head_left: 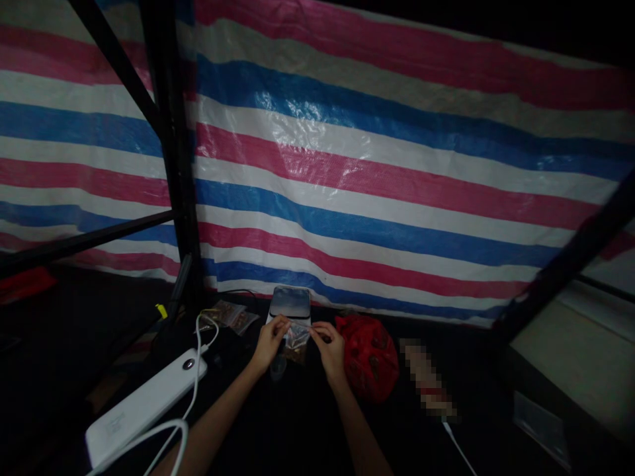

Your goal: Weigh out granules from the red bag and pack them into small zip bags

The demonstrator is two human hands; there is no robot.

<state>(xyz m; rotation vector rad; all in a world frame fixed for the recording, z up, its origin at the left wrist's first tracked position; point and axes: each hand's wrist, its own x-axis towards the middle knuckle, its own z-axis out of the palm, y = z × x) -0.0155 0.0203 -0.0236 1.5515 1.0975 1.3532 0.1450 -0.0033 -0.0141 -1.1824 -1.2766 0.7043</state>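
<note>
A small clear zip bag (297,338) with brownish bits at its bottom hangs between my two hands. My left hand (270,338) pinches the bag's top left corner, and my right hand (329,344) pinches the top right one. Just behind the bag stands a small scale (290,302) with a flat grey top. A small clear cup (278,367) sits below my left hand. Right beside my right hand lies a red bag (370,357) with dark items in or on it; what they are is too dim to tell.
Several filled clear bags (231,316) lie at the back left. A white power bank (149,403) with a white cable (191,390) is at the left. A flat clear bag (542,426) lies far right. Dark metal posts (171,152) and a striped tarp (357,172) bound the space.
</note>
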